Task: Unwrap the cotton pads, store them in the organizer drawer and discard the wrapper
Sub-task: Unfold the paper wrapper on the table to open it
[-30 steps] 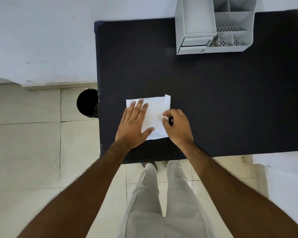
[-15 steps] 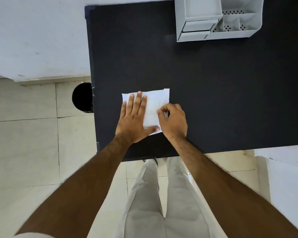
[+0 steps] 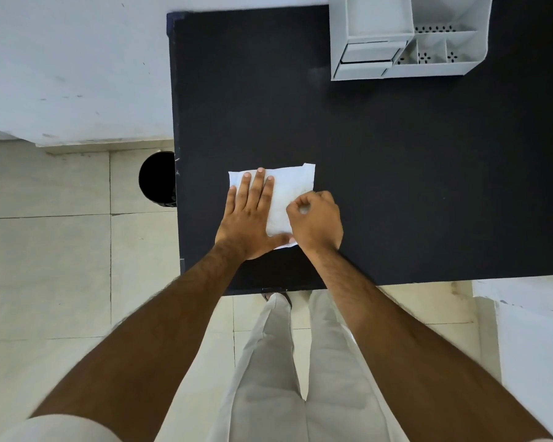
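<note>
1. while my left hand (image 3: pixel 248 218) lies flat with fingers spread on the white wrapper (image 3: pixel 288 193), it pins it to the black table (image 3: pixel 396 186).
2. my right hand (image 3: pixel 316 220) is curled, pinching the wrapper's right edge.
3. i see the grey organizer (image 3: pixel 406 36) far back, drawers shut.

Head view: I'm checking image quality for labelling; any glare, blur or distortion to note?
Head view: soft, even light, no glare on the matte black table; sharp on the white paper packet and both hands; wide-angle bending stretches the forearms and tilts the grey plastic organizer.
</note>
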